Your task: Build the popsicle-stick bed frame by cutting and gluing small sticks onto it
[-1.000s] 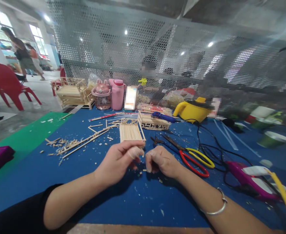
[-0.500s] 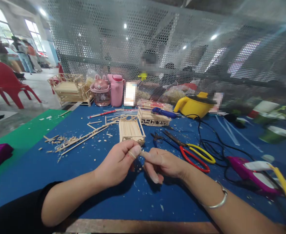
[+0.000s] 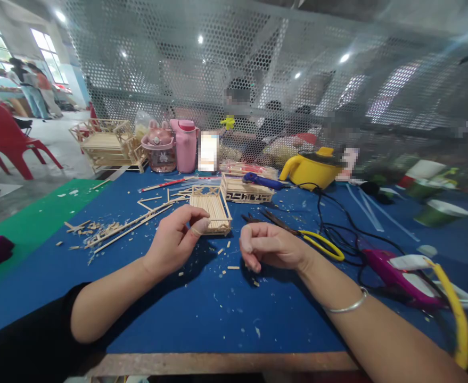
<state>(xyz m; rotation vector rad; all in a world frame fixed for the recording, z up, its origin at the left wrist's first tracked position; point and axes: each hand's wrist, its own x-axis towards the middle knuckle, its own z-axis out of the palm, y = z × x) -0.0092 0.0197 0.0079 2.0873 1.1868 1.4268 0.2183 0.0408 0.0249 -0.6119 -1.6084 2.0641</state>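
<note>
A miniature bed point(image 3: 210, 206) made of thin wooden sticks stands on the blue table mat. My left hand point(image 3: 178, 236) is at its front left corner, thumb and forefinger brought together; whether they grip the frame or a small piece cannot be made out. To the right, my right hand point(image 3: 271, 247) hovers above the mat with its fingers curled in, hiding whatever may be in them. Between the hands lies a short stick piece point(image 3: 234, 267) among small offcuts. Scissors point(image 3: 322, 244) with a yellow handle lie partly behind my right hand.
Behind the bed sit another stick model point(image 3: 247, 191) and a blue glue gun point(image 3: 262, 181). Loose sticks point(image 3: 138, 226) and scraps lie left. A purple-and-white tool point(image 3: 403, 279) and black cable point(image 3: 337, 234) are right. A yellow pot point(image 3: 315, 173) and pink flask point(image 3: 186, 146) stand behind.
My hands, together on a small stick before, have come apart. My left hand has moved up and left to the bed's corner; my right hand has risen slightly and curled its fingers.
</note>
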